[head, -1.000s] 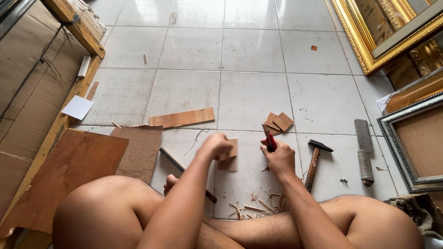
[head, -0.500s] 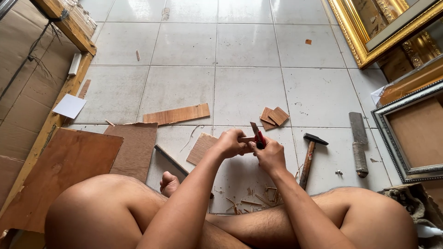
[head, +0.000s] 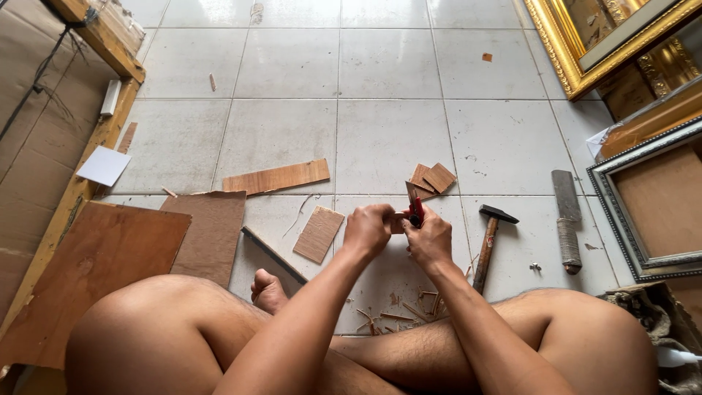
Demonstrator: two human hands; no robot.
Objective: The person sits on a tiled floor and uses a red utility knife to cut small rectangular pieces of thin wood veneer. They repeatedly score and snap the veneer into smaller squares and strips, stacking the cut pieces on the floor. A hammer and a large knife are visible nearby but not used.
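Sitting cross-legged on the tiled floor, the person holds both hands together above it: the left hand pinches a small wood piece, and the right hand grips a red-handled cutter, with a hammer just beside.

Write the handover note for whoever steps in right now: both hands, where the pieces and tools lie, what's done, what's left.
Left hand: shut on a small wood piece, held above the tiled floor.
Right hand: shut on a red-handled cutter, its blade at that piece.
Nearby: flat wood offcut left of the hands, two small squares just beyond them, long strip further left, hammer and cleaver to the right.
Done: shavings lie below the hands, so some trimming has happened.
Left: the held piece is mid-cut; the other offcuts lie untouched.
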